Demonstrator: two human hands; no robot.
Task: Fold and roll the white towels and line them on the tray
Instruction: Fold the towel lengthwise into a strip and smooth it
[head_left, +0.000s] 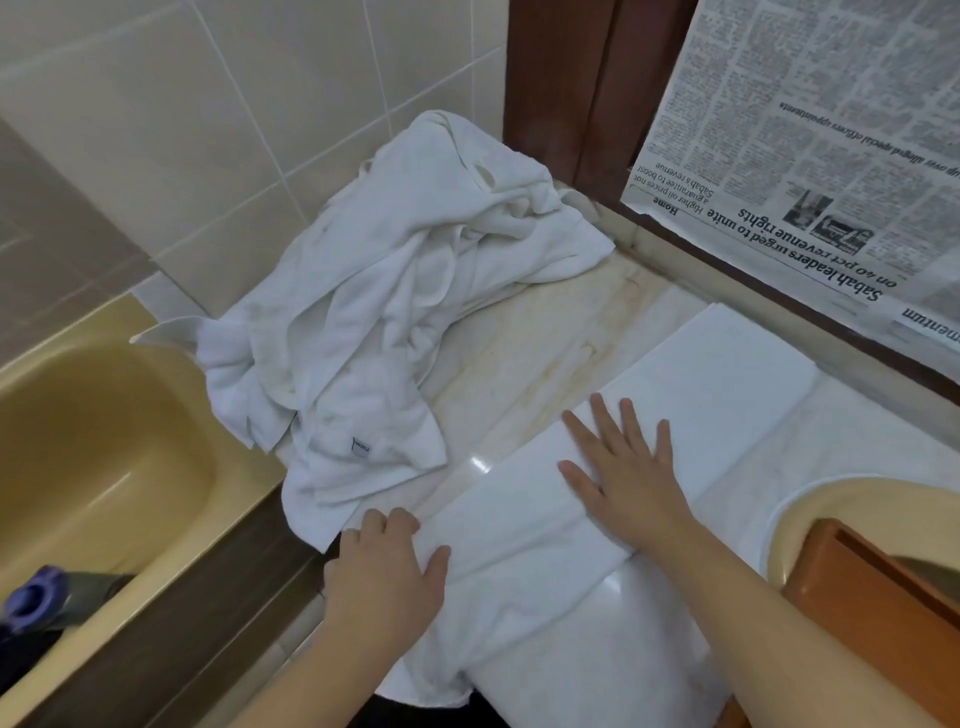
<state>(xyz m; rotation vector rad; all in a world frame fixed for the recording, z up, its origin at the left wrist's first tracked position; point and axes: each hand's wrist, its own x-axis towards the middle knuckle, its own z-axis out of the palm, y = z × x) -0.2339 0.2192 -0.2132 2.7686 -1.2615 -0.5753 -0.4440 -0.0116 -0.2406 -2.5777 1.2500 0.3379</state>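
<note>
A white towel (691, 384), folded into a long strip, lies slantwise on the marble counter (524, 338). My right hand (618, 467) rests flat on its middle with fingers spread. My left hand (387, 566) lies on the strip's near end, at the counter's left edge, its fingers bent over the cloth edge and the thumb on top. A heap of crumpled white towels (395, 296) sits at the back left of the counter. A brown wooden tray (878, 587) shows its corner at the lower right.
A yellow bathtub (104, 457) lies to the left, below the counter, with a blue object (31, 597) in it. A yellow sink rim (841, 499) curves beside the tray. Newspaper (831, 130) covers the window on the right. Tiled wall stands behind.
</note>
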